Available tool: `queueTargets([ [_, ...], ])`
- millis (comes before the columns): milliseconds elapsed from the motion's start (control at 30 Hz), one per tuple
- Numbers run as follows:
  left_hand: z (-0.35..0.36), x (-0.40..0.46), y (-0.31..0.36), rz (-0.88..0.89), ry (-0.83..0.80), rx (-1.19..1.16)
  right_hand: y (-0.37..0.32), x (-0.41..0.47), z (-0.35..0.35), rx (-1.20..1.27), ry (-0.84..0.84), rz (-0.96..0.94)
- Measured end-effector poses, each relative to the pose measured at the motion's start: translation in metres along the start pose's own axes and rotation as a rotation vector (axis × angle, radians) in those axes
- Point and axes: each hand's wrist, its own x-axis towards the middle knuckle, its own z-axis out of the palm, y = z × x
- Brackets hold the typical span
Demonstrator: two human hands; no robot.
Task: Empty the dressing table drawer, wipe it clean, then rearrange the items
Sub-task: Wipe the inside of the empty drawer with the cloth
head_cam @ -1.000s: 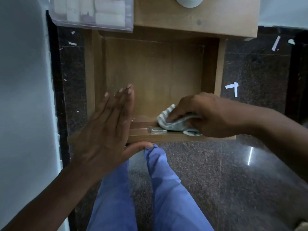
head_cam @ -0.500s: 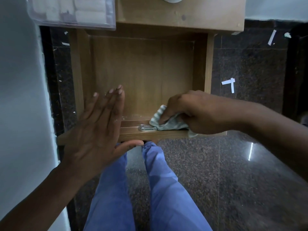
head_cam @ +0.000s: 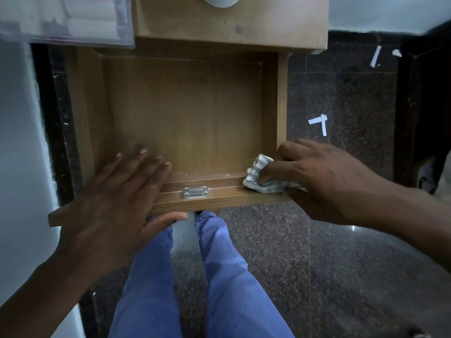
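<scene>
Drawer (head_cam: 185, 113): I see it pulled out from under the table (head_cam: 244, 23), wooden floor bare, nothing lying inside
Cloth (head_cam: 262, 178): bunched, pale and patterned, sitting at the drawer's near right corner, on the stepped front rail
Right hand (head_cam: 324, 176): I have its fingers (head_cam: 271, 172) curled over the cloth, pressing it against the front rail where it meets the right wall
Left hand (head_cam: 114, 206): fingers straight and together, holding nothing; palm lies flat over the drawer's near left corner, thumb hooked under the front edge
Latch (head_cam: 195, 192): small metal fitting at the middle of the front rail, between my two hands, touched by neither
Plastic box (head_cam: 66, 18): clear, at the table's left edge, pale contents too blurred to name
Floor (head_cam: 341, 98): dark speckled stone with white paper scraps (head_cam: 318, 121) right of the drawer
Legs (head_cam: 219, 276): in blue trousers, below the drawer front
</scene>
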Motion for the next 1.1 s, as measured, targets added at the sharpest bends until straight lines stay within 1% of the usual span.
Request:
queueTargets([
  [100, -0.001, 0.000, 0.000, 0.010, 0.020, -0.027, 0.010, -0.006, 0.008, 0.116, 0.064, 0.042],
  [200, -0.001, 0.000, -0.001, -0.002, -0.009, -0.059, 0.019, 0.004, 0.009, 0.143, 0.146, 0.054],
  [267, -0.003, -0.001, -0.001, -0.018, -0.023, -0.078, 0.023, 0.015, 0.005, 0.116, 0.228, 0.072],
  [400, -0.013, -0.002, 0.003, -0.039, 0.006, -0.098, 0.031, 0.041, -0.013, -0.009, 0.385, 0.131],
  [467, -0.016, -0.001, 0.002, -0.064, -0.013, -0.147, 0.036, 0.050, -0.020, -0.088, 0.457, 0.163],
  [533, -0.019, 0.002, 0.004, -0.067, -0.006, -0.222, 0.039, 0.053, -0.026, -0.128, 0.494, 0.174],
  [633, -0.024, 0.016, 0.017, 0.030, 0.009, -0.263, 0.035, 0.048, -0.026, -0.089, 0.459, 0.152],
  [700, -0.023, 0.029, 0.032, 0.110, 0.013, -0.260, 0.027, 0.041, -0.024, -0.038, 0.377, 0.133],
  [767, -0.020, 0.040, 0.045, 0.146, -0.016, -0.255, 0.016, 0.032, -0.022, -0.020, 0.272, 0.099],
  [900, -0.017, 0.052, 0.057, 0.115, -0.038, -0.196, -0.007, 0.019, -0.008, 0.029, 0.086, 0.015],
  [1000, -0.015, 0.050, 0.056, 0.091, -0.031, -0.175, -0.014, 0.022, 0.001, 0.110, 0.065, 0.012],
  [1100, -0.015, 0.044, 0.059, 0.067, -0.024, -0.173, -0.017, 0.031, 0.004, 0.211, 0.088, 0.068],
])
